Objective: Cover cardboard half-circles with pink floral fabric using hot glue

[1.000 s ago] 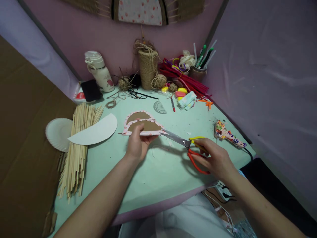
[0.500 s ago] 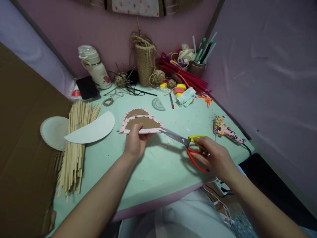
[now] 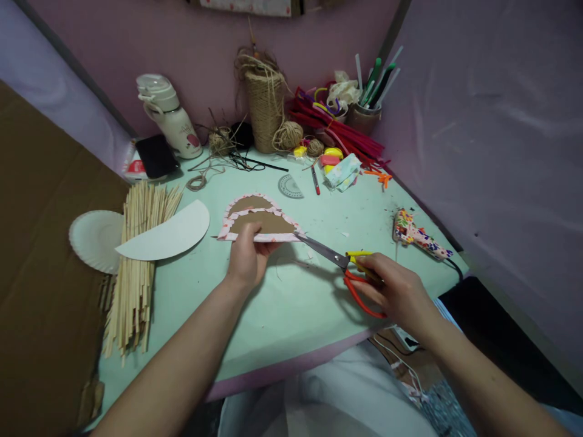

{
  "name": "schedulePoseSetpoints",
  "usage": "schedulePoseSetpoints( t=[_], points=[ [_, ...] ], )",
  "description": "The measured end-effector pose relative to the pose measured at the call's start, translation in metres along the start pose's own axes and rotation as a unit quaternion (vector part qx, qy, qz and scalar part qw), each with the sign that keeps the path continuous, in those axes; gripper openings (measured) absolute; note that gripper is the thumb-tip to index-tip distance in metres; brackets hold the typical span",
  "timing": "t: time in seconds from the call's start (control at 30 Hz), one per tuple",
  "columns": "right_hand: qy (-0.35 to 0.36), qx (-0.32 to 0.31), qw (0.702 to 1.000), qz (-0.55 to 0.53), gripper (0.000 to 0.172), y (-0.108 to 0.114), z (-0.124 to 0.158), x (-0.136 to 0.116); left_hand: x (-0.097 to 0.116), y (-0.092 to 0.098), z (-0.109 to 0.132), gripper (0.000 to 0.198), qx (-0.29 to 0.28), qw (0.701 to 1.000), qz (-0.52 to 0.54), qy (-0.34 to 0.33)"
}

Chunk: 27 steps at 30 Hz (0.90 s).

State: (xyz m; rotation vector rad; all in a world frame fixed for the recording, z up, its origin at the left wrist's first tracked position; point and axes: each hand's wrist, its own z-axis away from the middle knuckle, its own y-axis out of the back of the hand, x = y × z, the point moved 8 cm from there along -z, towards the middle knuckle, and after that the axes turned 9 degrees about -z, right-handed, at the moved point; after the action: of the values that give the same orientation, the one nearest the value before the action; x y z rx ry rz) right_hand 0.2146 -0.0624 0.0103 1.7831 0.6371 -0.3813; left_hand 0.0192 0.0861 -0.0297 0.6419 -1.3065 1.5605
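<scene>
My left hand [image 3: 248, 258] pinches the straight front edge of a half-round cardboard piece [image 3: 268, 223], thumb on top and fingers underneath. Pink-and-white patterned covering is folded in notched tabs over its rim. Just behind it, a second cardboard piece [image 3: 249, 203] with the same edging shows in part. My right hand [image 3: 394, 288] grips a pair of scissors [image 3: 334, 257] with one yellow and one red handle. The blade tips touch the right corner of the held piece; whether they bite into it I cannot tell.
Left are bamboo sticks [image 3: 132, 291], a white half-round sheet [image 3: 170, 230] and a paper plate [image 3: 93, 243]. A patterned glue gun [image 3: 416, 237] lies right. Behind stand a bottle [image 3: 170, 121], a twine spool [image 3: 264, 112] and a protractor [image 3: 290, 187]. Small paper scraps dot the tabletop.
The view has tilted slightly downward. Both hands, the cardboard piece and the scissors keep nearly the same positions, with the blade tips still at the right corner.
</scene>
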Motion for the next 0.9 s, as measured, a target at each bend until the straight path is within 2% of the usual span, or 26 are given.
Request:
schedulePoseSetpoints(
  t=[0.23, 0.37, 0.47, 0.57, 0.63, 0.77, 0.9],
  points=[
    [-0.002, -0.012, 1.000, 0.011, 0.022, -0.001, 0.001, 0.000, 0.000, 0.000, 0.001, 0.027, 0.000, 1.000, -0.026, 0.001],
    [-0.002, 0.002, 1.000, -0.001, 0.021, -0.001, 0.002, 0.001, -0.002, 0.001, 0.000, 0.027, 0.002, 1.000, -0.026, 0.004],
    [-0.061, 0.059, 0.995, -0.047, 0.022, 0.005, 0.004, 0.012, -0.002, 0.001, -0.002, 0.026, -0.002, 1.000, -0.010, 0.006],
    [-0.151, 0.142, 0.974, -0.092, 0.022, 0.013, 0.009, 0.028, -0.001, 0.003, -0.003, 0.026, -0.005, 1.000, 0.011, 0.000],
    [-0.184, 0.161, 0.963, -0.116, 0.022, 0.012, 0.011, 0.033, 0.000, 0.003, -0.002, 0.027, -0.008, 1.000, 0.022, -0.005],
    [-0.189, 0.167, 0.958, -0.134, 0.029, 0.006, 0.011, 0.031, 0.004, 0.003, 0.000, 0.026, -0.004, 0.999, 0.028, -0.017],
    [-0.165, 0.158, 0.969, -0.090, 0.043, 0.001, 0.012, 0.020, 0.008, 0.004, 0.003, 0.029, 0.015, 0.998, 0.008, -0.052]
  ],
)
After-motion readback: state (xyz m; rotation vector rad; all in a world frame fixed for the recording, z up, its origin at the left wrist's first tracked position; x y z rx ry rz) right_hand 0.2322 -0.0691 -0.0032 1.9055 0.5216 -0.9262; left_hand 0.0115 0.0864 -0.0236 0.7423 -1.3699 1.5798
